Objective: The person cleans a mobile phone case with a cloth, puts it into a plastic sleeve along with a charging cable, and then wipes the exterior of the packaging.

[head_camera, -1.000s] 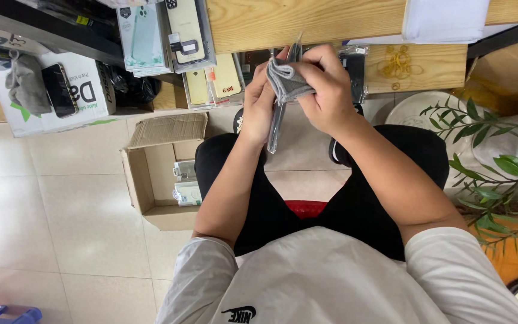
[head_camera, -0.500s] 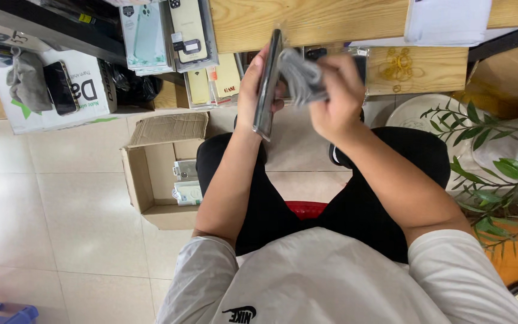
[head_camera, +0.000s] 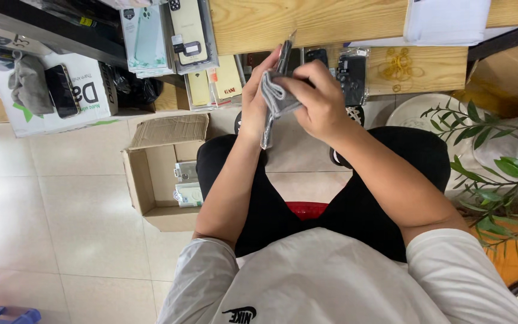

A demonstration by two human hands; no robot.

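Note:
My left hand (head_camera: pixel 255 99) holds a dark phone (head_camera: pixel 276 90) edge-on and upright above my knees. A folded grey cloth (head_camera: pixel 277 96) is pressed against the phone's face by my right hand (head_camera: pixel 319 99). Both hands are raised in front of the edge of a wooden bench (head_camera: pixel 307 24). I sit on a red stool (head_camera: pixel 307 210), in black trousers and a white shirt.
An open cardboard box (head_camera: pixel 151 180) with small packets stands on the tiled floor at my left knee. Phone cases in clear packs (head_camera: pixel 169 36) hang at the bench. A white box with a phone and a grey rag (head_camera: pixel 61 90) is far left. A potted plant (head_camera: pixel 499 162) is at right.
The cloth was bunched in both hands a second ago. The phone then tipped up on edge, and my right hand now rubs the cloth along it, lower than before.

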